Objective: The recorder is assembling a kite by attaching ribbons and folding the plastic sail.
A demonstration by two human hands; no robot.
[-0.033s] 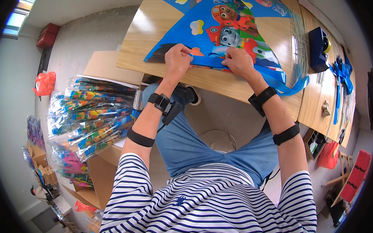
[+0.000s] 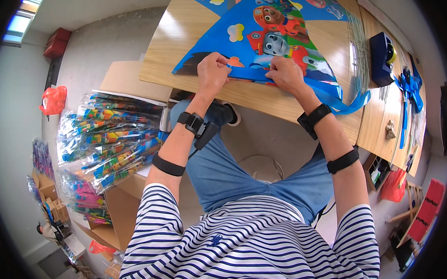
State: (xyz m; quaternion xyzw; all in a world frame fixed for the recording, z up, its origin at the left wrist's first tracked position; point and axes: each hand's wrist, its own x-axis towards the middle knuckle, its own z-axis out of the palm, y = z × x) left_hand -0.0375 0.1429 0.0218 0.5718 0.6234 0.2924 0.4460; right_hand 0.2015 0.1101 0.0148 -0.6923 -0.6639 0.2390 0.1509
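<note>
A glossy blue triangular sheet, like a kite sail printed with cartoon dogs (image 2: 237,49), lies on the wooden table (image 2: 162,50), its near side along the table's front edge. A blue ribbon (image 2: 249,73) runs along that near side. My left hand (image 2: 213,74) pinches the ribbon and sheet edge near the left corner. My right hand (image 2: 286,76) grips the same ribbon farther right, its fingers curled down. Between the hands the ribbon is stretched straight. Past my right wrist its loose end curls over the table. My fingertips partly hide what they press on.
Another printed sheet (image 2: 217,1) lies farther back. To the right are thin clear rods (image 2: 357,59), a dark blue tape dispenser (image 2: 381,60) and bunched blue ribbon (image 2: 410,89). At left, several plastic-wrapped printed packages (image 2: 116,136) lie by a cardboard box (image 2: 124,208).
</note>
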